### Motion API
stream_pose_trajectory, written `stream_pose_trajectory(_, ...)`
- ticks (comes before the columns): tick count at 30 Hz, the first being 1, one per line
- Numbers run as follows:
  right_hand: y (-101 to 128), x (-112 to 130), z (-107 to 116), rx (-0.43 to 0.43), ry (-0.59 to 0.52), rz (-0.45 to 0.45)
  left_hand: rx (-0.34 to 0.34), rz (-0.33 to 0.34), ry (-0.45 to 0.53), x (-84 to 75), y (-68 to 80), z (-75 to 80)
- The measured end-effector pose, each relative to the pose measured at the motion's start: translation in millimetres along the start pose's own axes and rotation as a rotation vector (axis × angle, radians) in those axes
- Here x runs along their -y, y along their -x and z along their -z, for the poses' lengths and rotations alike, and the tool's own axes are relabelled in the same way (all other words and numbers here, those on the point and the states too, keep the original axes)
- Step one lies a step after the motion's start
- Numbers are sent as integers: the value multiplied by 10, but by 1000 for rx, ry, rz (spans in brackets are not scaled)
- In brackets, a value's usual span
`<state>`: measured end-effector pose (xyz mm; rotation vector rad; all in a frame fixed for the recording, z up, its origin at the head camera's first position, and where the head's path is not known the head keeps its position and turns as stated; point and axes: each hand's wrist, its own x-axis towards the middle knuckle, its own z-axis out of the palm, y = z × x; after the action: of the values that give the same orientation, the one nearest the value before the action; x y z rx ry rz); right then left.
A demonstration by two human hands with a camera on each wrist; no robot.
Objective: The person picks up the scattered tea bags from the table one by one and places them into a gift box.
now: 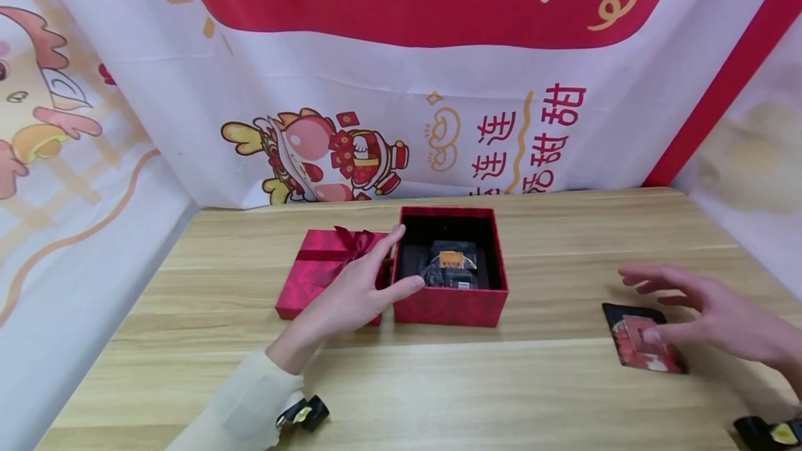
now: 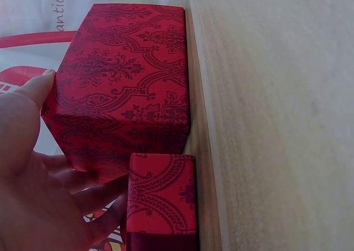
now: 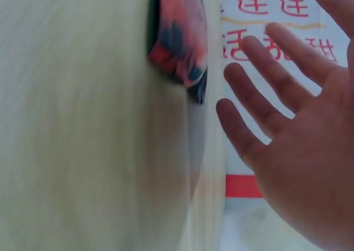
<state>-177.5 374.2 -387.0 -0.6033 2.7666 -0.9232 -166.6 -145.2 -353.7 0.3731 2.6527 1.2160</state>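
red box (image 1: 450, 303) by left hand (image 1: 357, 291)

Bright, even light fills the head view, casting soft shadows under the right hand (image 1: 720, 315) toward 6 o'clock, while wide-angle bending warps the edges and the right wrist view shows the table (image 3: 83, 151) washed-out and blurred throughout.

A red patterned gift box (image 1: 449, 303) stands open and upright at the centre of the worktop, its black lining holding a dark wrapped item with an orange label (image 1: 452, 264). Its flat red lid (image 1: 316, 272), tied with a dark red ribbon bow, lies touching it at nine o'clock. A flat black and red card (image 1: 639, 339) lies well apart at four o'clock.
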Motion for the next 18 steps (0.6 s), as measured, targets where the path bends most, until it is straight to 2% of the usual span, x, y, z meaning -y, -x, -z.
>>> stream_pose_trajectory(4,57,-141,-4,48,45,-29,2,4,1,4,-4,1)
stream_pose_trajectory(13,164,-231,-77,64,34,121,1,-7,4,16,-9,2)
stream_pose_trajectory(18,186,-286,-114,56,92,146,2,-11,2,23,-15,-3)
